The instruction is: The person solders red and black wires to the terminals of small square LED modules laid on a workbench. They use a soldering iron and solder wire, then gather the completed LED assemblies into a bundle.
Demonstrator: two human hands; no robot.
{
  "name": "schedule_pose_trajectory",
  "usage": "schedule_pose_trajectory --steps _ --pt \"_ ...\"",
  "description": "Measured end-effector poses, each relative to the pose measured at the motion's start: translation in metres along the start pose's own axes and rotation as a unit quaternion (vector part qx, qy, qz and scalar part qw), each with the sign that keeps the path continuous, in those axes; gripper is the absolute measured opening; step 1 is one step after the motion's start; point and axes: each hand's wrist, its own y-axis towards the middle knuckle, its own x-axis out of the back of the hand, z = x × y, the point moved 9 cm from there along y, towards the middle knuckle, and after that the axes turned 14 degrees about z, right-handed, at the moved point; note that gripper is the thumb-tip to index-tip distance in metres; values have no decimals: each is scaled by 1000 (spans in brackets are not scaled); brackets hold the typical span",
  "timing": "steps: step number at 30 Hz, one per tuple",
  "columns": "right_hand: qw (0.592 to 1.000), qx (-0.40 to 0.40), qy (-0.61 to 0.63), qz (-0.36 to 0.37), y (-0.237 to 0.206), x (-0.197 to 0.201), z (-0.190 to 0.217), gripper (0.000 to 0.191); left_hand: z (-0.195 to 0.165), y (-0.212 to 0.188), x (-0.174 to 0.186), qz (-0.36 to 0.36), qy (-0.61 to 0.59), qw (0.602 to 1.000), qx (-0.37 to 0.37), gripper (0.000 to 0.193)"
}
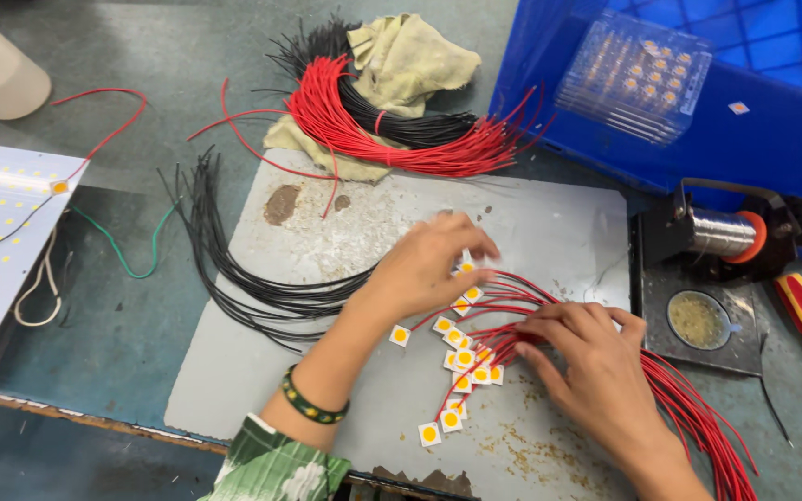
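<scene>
Nearest to the camera, on the grey work plate (262, 371), lies a cluster of small white squares with yellow round centres (461, 357), each one joined to a thin red wire (698, 417). On these wires the right hand (596, 366) rests flat, the fingers bent a little and pressing down, not closed around anything. Just beyond, the left hand (424, 264) reaches over the same cluster; its fingertips are curled and pinch one white square at the upper end. Left of the hands a bunch of black wires (225, 269) runs across the plate edge. Farther away lie a bundle of red and black wires on a yellowish cloth (410, 56), a solder spool (726, 232) and a blue crate (772, 121).
</scene>
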Motion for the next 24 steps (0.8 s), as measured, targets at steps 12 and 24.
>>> schedule_pose_trajectory --steps 12,24 --pt "984 29 2 174 1 -14 1 14 -31 2 -40 24 154 988 -19 14" --pt "984 -78 -31 155 3 -5 -16 14 -28 3 -22 -124 226 966 -5 12"
